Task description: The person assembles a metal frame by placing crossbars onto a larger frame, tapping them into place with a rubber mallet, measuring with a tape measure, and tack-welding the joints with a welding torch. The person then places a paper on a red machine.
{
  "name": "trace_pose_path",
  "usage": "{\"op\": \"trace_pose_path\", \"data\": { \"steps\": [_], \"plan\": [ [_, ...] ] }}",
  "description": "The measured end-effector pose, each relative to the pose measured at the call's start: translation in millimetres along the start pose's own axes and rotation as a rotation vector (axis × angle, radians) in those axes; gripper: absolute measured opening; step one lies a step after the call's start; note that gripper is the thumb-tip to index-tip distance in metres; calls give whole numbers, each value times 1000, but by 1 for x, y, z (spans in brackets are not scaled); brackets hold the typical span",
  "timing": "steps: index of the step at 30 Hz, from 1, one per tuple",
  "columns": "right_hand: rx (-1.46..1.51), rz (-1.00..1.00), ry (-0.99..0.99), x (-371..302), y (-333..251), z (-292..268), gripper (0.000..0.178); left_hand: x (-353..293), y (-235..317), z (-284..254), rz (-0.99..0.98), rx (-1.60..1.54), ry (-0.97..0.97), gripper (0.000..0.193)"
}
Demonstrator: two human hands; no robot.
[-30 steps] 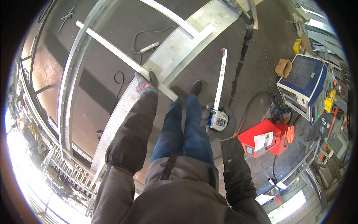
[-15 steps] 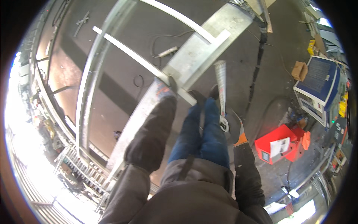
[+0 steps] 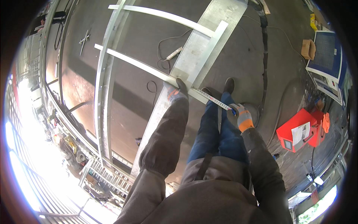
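Observation:
My left hand (image 3: 176, 92), in a grey glove with orange marks, is closed around a pale metal bar (image 3: 143, 68) where it crosses a wide flat beam (image 3: 156, 106). My right hand (image 3: 243, 115), gloved in grey with an orange cuff, grips a tape measure (image 3: 234, 111), its case mostly hidden by the fingers. From it the white blade (image 3: 214, 100) runs up and left to the bar's near end, close to my left hand. A shorter pale bar (image 3: 210, 52) lies lengthwise along the beam's right side.
A second crossbar (image 3: 164, 15) joins a long curved-looking rail (image 3: 102, 82) on the left. A cable with a pale connector (image 3: 174, 53) lies on the floor. Right of me are a dark hose (image 3: 264, 56), a red box (image 3: 296, 128), a cardboard box (image 3: 308, 49) and a blue-white machine (image 3: 326, 61).
My right hand has come up and left, and the tape blade has swung from pointing away from me to reaching toward the bar's end. My left hand stays on the bar; the view has shifted.

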State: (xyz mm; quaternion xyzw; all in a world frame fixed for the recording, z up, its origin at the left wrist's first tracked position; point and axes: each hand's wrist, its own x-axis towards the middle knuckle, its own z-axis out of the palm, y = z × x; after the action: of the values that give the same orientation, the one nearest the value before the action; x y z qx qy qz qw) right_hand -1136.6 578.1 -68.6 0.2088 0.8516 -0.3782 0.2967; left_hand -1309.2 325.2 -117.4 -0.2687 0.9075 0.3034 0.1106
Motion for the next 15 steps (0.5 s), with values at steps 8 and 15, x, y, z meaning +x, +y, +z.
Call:
{"op": "trace_pose_path", "data": {
  "steps": [8, 15],
  "plan": [
    [49, 1, 44, -1, -22, -4, 27, 0, 5, -1, -78, 33, -34, 62],
    [78, -16, 66, 0, -25, -4, 27, 0, 9, -4, -64, 9, -54, 68]
  ]
}}
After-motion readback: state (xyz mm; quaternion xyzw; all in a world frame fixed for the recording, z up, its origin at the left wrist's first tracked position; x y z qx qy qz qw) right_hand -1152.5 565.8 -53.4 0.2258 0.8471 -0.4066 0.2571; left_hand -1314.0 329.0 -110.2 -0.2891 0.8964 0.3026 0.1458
